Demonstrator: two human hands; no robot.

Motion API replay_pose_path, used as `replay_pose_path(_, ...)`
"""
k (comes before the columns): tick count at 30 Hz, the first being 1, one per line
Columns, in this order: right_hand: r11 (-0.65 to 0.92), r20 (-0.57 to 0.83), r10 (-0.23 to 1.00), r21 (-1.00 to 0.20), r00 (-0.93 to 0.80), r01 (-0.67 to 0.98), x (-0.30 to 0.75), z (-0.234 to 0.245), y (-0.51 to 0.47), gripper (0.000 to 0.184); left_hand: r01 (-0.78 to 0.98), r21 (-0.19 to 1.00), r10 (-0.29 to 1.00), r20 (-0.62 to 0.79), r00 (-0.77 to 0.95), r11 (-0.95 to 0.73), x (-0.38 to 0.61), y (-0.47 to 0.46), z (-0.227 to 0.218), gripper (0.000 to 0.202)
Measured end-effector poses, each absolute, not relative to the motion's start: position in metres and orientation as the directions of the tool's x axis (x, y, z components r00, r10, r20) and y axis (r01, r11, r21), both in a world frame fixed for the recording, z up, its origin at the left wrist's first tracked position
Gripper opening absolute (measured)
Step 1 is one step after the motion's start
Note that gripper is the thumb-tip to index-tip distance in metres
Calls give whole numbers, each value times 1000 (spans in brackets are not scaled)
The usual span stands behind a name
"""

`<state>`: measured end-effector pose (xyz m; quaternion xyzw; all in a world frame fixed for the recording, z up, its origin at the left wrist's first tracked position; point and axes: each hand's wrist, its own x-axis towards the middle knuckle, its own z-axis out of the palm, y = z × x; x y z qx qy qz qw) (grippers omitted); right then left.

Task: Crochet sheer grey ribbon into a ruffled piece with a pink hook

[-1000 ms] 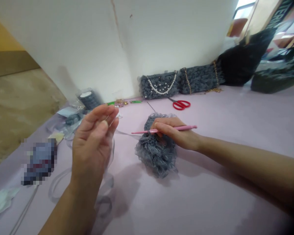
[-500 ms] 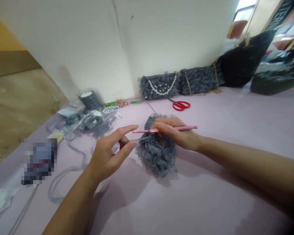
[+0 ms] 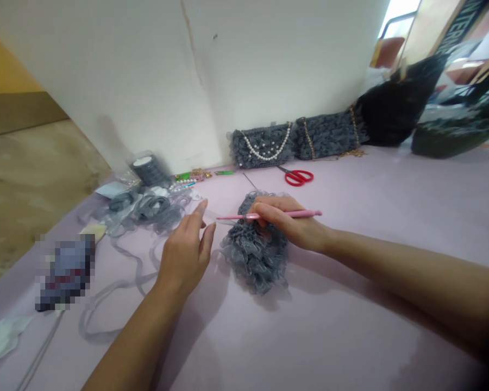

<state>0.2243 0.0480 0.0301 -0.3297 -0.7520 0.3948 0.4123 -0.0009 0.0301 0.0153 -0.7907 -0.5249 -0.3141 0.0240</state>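
Note:
My right hand (image 3: 287, 220) pinches a pink crochet hook (image 3: 309, 214) and rests on a grey ruffled ribbon piece (image 3: 255, 255) lying on the lilac table (image 3: 350, 304). The hook's tip points left, toward my left hand (image 3: 185, 252). That hand hovers just left of the piece, back upward, fingers stretched toward the hook's tip, where a sheer grey ribbon strand (image 3: 222, 216) runs past the fingertips. Whether the fingers grip the strand is unclear.
Loose grey ribbon (image 3: 150, 209) is heaped at the left, with a ribbon spool (image 3: 149, 168) behind it. Two finished grey bags (image 3: 263, 145) lean on the white wall, red scissors (image 3: 297, 176) in front. Dark bags (image 3: 395, 103) sit far right.
My left hand dropped from a raised position with the ribbon and moved right, down to the table beside the hook's tip. The right hand and hook barely moved.

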Motion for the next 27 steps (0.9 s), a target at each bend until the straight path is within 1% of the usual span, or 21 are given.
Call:
replay_pose_path(2, 474, 363, 823, -863, -438, 175, 224, 30, 47, 40, 768, 466, 819, 559, 130, -440, 3, 30, 13, 53)
replay_pose_path(4, 475, 368, 827, -861, -425, 180, 223, 29, 47, 39, 638, 627, 824, 567, 20, -447, 8, 30, 10, 58)
replay_pose_path(6, 477, 372, 829, -860, -418, 180, 222, 29, 46, 39, 499, 736, 831, 554, -56, -457, 14, 30, 7, 62)
replay_pose_path(8, 474, 369, 829, -862, -420, 179, 221, 28, 45, 40, 387, 798, 838, 535, -106, -461, 19, 30, 6, 65)
replay_pose_path(11, 465, 358, 830, -867, -428, 178, 219, 27, 42, 39, 260, 848, 846, 510, -156, -462, 25, 32, 5, 70)
replay_pose_path(13, 463, 357, 831, -869, -427, 174, 218, 26, 41, 39, 186, 872, 864, 480, -154, -452, 26, 33, 6, 68)
replay_pose_path(14, 461, 356, 832, -870, -426, 174, 217, 26, 41, 39, 147, 890, 880, 452, -144, -433, 26, 33, 7, 65)
replay_pose_path(18, 435, 334, 842, -885, -424, 166, 216, 23, 41, 40, 0, 950, 946, 311, -94, -312, 23, 34, 8, 43)
replay_pose_path(20, 423, 326, 847, -892, -420, 160, 216, 23, 41, 40, -51, 957, 958, 285, -43, -287, 21, 34, 8, 39)
replay_pose_path(23, 432, 327, 846, -883, -421, 182, 216, 25, 40, 42, -82, 965, 964, 254, 77, -248, 19, 34, 8, 47)
replay_pose_path(27, 446, 333, 841, -873, -426, 198, 216, 27, 39, 42, -106, 990, 967, 118, 225, -96, 17, 33, 9, 64)
